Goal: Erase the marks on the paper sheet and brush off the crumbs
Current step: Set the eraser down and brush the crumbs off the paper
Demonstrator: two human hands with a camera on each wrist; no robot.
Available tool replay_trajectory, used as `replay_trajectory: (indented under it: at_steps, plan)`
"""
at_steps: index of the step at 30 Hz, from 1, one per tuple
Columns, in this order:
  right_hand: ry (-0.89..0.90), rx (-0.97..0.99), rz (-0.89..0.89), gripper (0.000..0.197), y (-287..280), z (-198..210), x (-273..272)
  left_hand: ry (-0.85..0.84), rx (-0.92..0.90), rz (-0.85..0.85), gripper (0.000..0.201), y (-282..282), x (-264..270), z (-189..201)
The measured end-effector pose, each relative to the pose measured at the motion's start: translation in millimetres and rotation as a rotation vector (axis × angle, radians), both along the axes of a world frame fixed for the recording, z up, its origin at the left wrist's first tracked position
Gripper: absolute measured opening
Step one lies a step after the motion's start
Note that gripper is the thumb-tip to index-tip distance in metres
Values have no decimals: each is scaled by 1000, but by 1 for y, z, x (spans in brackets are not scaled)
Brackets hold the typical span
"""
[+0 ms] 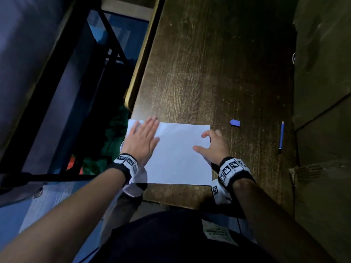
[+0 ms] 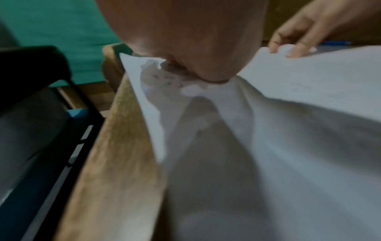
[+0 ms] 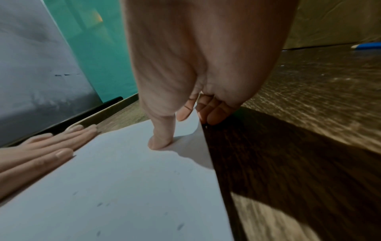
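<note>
A white paper sheet [image 1: 180, 154] lies near the front edge of a dark wooden table [image 1: 209, 73]. My left hand [image 1: 142, 137] rests flat on the sheet's left side, fingers straight. My right hand [image 1: 214, 147] is at the right edge. In the right wrist view its thumb [image 3: 160, 138] presses on top of the paper sheet [image 3: 123, 195] while the fingers [image 3: 212, 112] curl under the slightly lifted edge. Small dark crumbs [image 3: 180, 226] dot the sheet. A blue eraser [image 1: 235, 123] lies on the table just right of the sheet's far corner.
A blue pencil [image 1: 281, 136] lies near the table's right side, next to a brown cardboard wall [image 1: 322, 92]. The table's left edge [image 1: 140, 63] drops off beside a black metal frame [image 1: 112, 40]. The sheet's left side reaches that edge.
</note>
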State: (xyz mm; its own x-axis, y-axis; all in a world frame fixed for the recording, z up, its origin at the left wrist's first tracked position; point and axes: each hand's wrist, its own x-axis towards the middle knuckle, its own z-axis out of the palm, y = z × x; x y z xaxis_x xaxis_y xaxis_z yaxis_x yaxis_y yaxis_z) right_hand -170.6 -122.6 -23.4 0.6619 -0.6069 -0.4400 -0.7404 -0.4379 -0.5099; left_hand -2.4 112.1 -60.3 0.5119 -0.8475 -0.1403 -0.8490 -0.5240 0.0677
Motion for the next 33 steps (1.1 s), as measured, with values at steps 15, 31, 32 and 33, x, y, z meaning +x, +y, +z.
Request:
replay_trajectory:
  at_steps: [15, 31, 32, 33]
  plan:
    - [-6, 23, -26, 41, 3, 3, 1, -11, 92, -500, 60, 65, 6, 4]
    - [-64, 61, -38, 41, -4, 1, 1, 100, 23, -248, 65, -30, -53, 0]
    - [-71, 79, -38, 41, -4, 1, 0, 72, 32, -136, 64, -23, -39, 2]
    - [-77, 88, -37, 41, -4, 2, -1, 45, 43, -37, 65, -16, -27, 4]
